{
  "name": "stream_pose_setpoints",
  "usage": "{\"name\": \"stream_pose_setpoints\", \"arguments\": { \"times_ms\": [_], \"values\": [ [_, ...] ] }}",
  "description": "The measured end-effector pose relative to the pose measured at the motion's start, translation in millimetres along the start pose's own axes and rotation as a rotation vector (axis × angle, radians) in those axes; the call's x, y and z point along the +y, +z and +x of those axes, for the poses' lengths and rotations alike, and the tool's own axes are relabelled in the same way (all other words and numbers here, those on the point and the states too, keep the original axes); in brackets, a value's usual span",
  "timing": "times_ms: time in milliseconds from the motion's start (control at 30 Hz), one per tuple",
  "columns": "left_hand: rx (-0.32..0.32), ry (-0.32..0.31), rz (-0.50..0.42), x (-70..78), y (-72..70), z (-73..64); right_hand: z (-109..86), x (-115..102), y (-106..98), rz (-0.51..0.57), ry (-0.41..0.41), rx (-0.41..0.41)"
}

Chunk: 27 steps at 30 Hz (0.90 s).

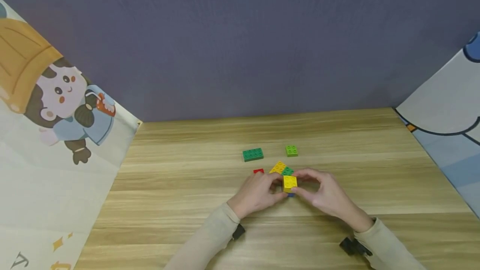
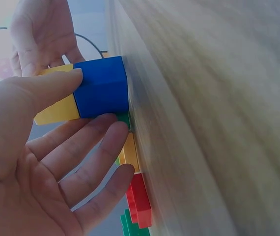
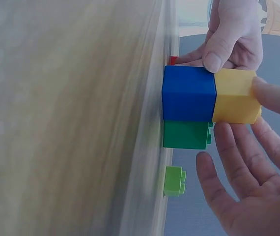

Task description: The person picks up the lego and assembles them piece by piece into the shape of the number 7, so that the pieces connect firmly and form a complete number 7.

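A yellow brick [image 1: 290, 182] sits on top of a blue brick [image 2: 103, 91], which appears to stand on the wooden table. My left hand [image 1: 258, 193] pinches this stack from the left; its thumb lies across the seam between the two bricks. From the right, my right hand [image 1: 326, 193] pinches the yellow brick between thumb and fingers. Right behind the stack is a green brick [image 3: 185, 134], its studs partly showing. An orange-yellow brick [image 1: 278, 167] lies just beyond the left fingertips. The head view mostly hides the blue brick under the yellow one.
A red brick [image 1: 258, 171] lies behind the left hand, partly covered by it. Farther back are a dark green brick [image 1: 253, 154] and a lime green brick [image 1: 291, 151]. A dark grey panel [image 1: 262, 53] rises at the table's [image 1: 168, 195] back edge.
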<state>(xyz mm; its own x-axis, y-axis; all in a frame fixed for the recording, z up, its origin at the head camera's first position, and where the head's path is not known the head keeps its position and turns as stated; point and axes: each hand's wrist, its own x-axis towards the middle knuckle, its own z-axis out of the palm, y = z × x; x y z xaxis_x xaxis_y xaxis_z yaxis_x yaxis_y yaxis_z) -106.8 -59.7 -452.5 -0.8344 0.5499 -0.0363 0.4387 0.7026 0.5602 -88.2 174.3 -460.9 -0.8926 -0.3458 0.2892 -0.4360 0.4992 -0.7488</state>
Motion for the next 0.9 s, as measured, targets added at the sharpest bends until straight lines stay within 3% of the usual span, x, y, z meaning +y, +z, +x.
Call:
{"name": "stream_pose_setpoints", "arguments": {
  "times_ms": [467, 900],
  "values": [
    [0.041, 0.065, -0.009, 0.5, -5.0, 0.6, -0.7, 5.1, -0.2, 0.027, -0.023, 0.002],
    [0.057, 0.07, 0.061, 3.3, -6.8, 1.7, -0.5, 7.7, -0.7, 0.092, 0.032, -0.02]
  ]
}}
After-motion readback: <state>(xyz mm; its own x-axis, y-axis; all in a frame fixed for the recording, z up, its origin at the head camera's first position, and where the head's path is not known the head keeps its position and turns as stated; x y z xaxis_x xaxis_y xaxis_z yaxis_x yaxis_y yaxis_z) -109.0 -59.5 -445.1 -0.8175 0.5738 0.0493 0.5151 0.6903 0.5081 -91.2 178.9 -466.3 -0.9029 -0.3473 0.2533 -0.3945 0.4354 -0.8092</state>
